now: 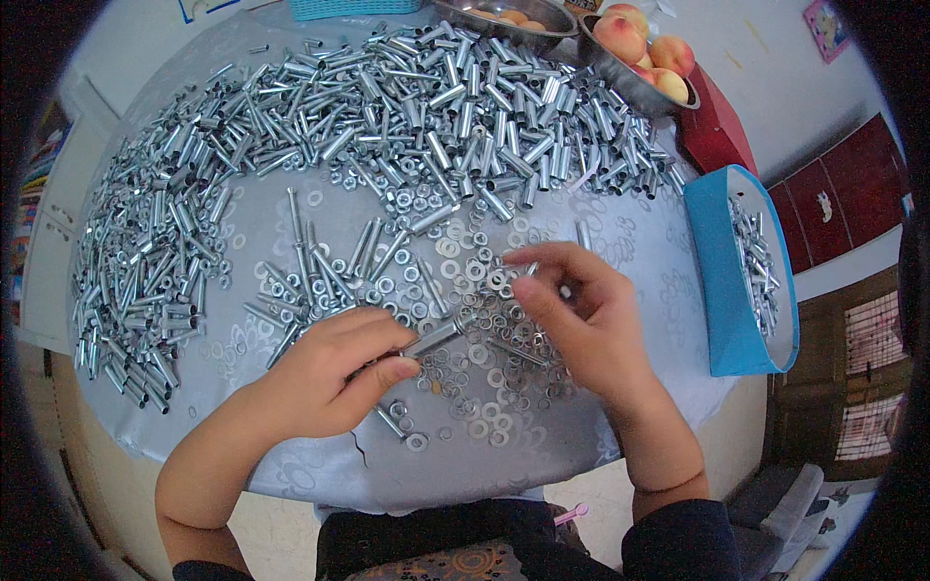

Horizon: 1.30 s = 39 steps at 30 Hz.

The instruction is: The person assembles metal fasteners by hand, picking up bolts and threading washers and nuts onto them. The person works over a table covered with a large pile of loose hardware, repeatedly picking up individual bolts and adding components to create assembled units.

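Left hand (334,373) clenched on bolt (441,334); right hand (572,310) pinching washer (531,269). Best kept steady, bolt tip level, washer squared before threading on.

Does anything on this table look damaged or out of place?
Yes. The grey table cover has a small dark crack or tear near its front edge, just below the left hand. Bowls of peaches also sit at the far edge, right beside the heap of metal sleeves.
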Tool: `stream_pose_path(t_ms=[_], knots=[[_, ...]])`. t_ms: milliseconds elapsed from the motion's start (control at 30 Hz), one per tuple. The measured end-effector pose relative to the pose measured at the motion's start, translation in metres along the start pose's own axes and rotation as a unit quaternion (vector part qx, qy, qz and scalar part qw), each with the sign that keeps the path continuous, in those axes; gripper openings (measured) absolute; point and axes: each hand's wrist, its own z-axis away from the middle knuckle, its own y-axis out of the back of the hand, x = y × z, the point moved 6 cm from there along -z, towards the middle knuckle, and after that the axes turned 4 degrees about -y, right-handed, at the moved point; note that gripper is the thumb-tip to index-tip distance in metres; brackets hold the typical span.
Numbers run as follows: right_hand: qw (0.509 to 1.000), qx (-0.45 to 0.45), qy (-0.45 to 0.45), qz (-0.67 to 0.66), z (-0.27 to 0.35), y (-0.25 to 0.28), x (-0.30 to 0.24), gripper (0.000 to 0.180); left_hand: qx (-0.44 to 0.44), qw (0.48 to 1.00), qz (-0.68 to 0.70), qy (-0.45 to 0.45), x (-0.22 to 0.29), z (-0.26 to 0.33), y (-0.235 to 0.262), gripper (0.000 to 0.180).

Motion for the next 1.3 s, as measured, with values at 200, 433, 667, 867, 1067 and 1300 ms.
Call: stream_pose_path(t_ms=[200,433,667,867,1067,1300], knots=[[0.963,-0.055,-0.085,-0.248,-0.005,-0.001,0.011,0.041,0.001,1.0,-0.001,0.001,0.0,0.001,0.0,0.015],[0.871,-0.146,-0.184,-0.432,-0.005,-0.015,0.019,0.046,-0.002,1.0,-0.004,0.001,0.001,-0.001,0.0,0.015],[0.893,-0.171,-0.121,-0.399,-0.002,-0.024,0.003,0.051,-0.007,1.0,-0.013,0.001,0.002,-0.001,-0.001,0.013],[0.895,-0.224,-0.067,-0.379,0.004,-0.034,0.002,0.048,-0.013,1.0,-0.017,-0.022,0.002,-0.002,-0.004,0.013],[0.9,-0.24,-0.052,-0.359,0.004,-0.036,0.005,0.046,-0.02,0.999,-0.023,-0.033,0.002,-0.002,-0.006,0.014],[0.943,-0.191,-0.11,-0.249,0.003,-0.029,0.012,0.033,-0.02,0.999,-0.01,-0.026,0.002,-0.002,-0.004,0.014]])
